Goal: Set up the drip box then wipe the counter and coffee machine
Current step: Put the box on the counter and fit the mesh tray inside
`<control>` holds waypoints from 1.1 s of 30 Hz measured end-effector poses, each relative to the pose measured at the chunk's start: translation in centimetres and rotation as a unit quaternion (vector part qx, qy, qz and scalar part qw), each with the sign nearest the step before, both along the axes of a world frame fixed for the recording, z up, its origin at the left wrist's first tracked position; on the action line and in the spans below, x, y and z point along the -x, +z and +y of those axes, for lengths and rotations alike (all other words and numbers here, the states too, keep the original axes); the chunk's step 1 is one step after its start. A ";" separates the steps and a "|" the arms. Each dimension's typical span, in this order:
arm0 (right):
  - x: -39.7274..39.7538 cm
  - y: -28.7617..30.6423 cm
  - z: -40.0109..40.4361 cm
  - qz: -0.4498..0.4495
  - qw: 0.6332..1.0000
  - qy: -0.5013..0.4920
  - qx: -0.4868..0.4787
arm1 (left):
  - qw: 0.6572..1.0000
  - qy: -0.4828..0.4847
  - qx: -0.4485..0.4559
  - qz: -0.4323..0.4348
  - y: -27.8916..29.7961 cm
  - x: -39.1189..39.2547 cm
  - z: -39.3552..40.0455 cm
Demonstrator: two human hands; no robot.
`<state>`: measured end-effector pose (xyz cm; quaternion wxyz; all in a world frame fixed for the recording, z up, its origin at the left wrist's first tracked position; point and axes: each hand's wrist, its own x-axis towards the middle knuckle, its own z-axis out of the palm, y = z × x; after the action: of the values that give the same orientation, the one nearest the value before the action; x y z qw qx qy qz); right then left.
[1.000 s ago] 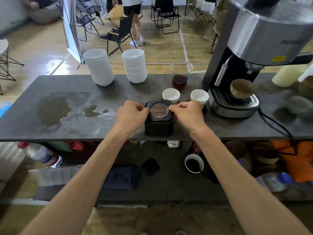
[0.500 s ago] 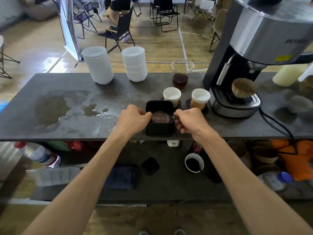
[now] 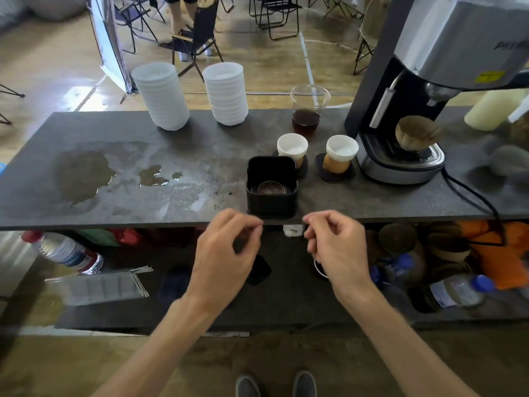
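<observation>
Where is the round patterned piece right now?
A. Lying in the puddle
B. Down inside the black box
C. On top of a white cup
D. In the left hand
B. The round patterned piece lies low inside the black box on the counter; the left hand and right hand hold nothing.

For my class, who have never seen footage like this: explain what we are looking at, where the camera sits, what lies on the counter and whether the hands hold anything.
There is no robot here. A person wears one wide-angle camera on the head, looking down at their own arms. The left hand and right hand hover just off the front edge of the grey counter, fingers loosely curled, holding nothing. On the counter stands a black drip box with a round patterned disc lying inside it. Behind it are two white cups on dark coasters, a clear cup of dark liquid, two stacks of white bowls, and a coffee machine on the right. Spilled puddles lie to the left.
</observation>
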<state>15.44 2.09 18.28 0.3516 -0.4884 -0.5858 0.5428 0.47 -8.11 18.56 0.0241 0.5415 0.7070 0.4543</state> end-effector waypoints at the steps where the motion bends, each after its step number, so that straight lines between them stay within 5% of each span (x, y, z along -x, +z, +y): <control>1: -0.1 -0.8 -0.8 -0.010 1.000 0.005 0.008 | 1.000 -0.005 0.011 -0.010 -1.3 -0.1 -0.7; 5: 1.1 -6.6 -1.6 -0.085 0.985 0.071 0.129 | 0.970 0.047 0.203 -0.125 -9.0 1.1 -1.3; 10: 5.1 -18.2 0.3 -0.236 0.925 0.152 0.256 | 0.833 0.047 0.460 -0.304 -19.3 2.4 1.4; 13: 6.5 -23.4 1.6 -0.292 0.902 0.179 0.263 | 0.757 0.101 0.416 -0.494 -21.6 2.1 2.8; 21: 8.0 -28.4 3.2 -0.303 0.895 0.187 0.267 | 0.636 0.232 0.327 -0.659 -26.1 2.8 2.8; 33: 7.3 -29.2 2.9 -0.368 0.881 0.228 0.193 | 0.602 0.265 0.223 -0.719 -27.5 1.5 3.6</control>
<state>8.15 5.04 -10.93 -0.1239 -0.5645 -0.6514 0.4916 -1.01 -4.50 -8.95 0.5234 -0.1934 0.6533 0.5117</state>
